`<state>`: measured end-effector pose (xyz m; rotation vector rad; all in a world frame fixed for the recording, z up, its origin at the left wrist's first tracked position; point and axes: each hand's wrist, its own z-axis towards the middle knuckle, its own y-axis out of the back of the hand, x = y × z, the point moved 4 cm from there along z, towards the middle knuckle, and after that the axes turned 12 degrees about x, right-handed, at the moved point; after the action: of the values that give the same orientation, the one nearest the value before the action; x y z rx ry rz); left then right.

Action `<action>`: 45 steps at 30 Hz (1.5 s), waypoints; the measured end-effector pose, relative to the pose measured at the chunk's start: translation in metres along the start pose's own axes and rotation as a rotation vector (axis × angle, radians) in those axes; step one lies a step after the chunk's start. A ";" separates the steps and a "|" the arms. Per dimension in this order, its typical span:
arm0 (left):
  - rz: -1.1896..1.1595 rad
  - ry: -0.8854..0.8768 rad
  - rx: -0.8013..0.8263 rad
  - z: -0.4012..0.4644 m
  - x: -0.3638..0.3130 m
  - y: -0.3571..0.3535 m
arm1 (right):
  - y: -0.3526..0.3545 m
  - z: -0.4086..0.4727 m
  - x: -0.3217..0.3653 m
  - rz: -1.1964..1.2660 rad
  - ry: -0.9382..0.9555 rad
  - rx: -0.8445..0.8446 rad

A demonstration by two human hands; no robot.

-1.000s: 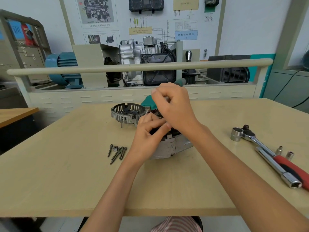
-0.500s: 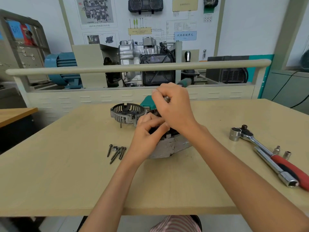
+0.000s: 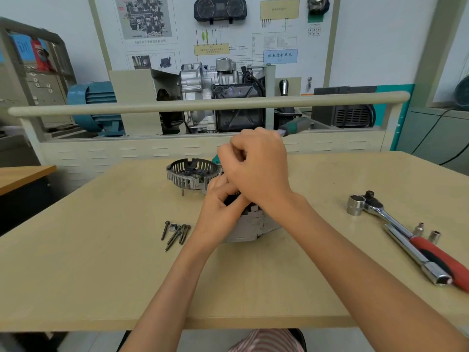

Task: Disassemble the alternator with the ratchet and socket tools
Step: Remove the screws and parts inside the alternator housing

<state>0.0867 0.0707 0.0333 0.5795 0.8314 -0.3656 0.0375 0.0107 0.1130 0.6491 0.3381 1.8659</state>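
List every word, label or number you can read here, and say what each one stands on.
"仪表控制单元": blue label on the wall training board.
Yellow boxes, diagram captions and instrument cluster dials on that board: too small or blurred to read.
Blue sign on the left cabinet: blurred, unreadable.
Ratchet, sockets, alternator: no markings legible.

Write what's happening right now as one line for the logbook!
step: loosening part on alternator | right hand: grips green-handled tool | left hand: holds alternator | ratchet: lying on table | bolts: out
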 end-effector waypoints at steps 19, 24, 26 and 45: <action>0.019 -0.020 -0.020 0.000 -0.002 -0.001 | -0.001 0.003 -0.004 0.026 -0.048 0.088; 0.073 -0.065 -0.011 -0.001 -0.001 -0.001 | 0.002 0.007 -0.016 0.461 -0.009 0.180; 0.058 -0.091 -0.052 -0.001 -0.002 -0.001 | 0.001 0.004 -0.012 0.224 0.025 0.124; 0.028 -0.077 -0.050 0.000 0.001 -0.001 | -0.001 0.001 -0.009 -0.118 -0.023 0.093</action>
<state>0.0870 0.0701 0.0320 0.5267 0.7560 -0.3386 0.0416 0.0027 0.1108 0.6977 0.4409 1.7371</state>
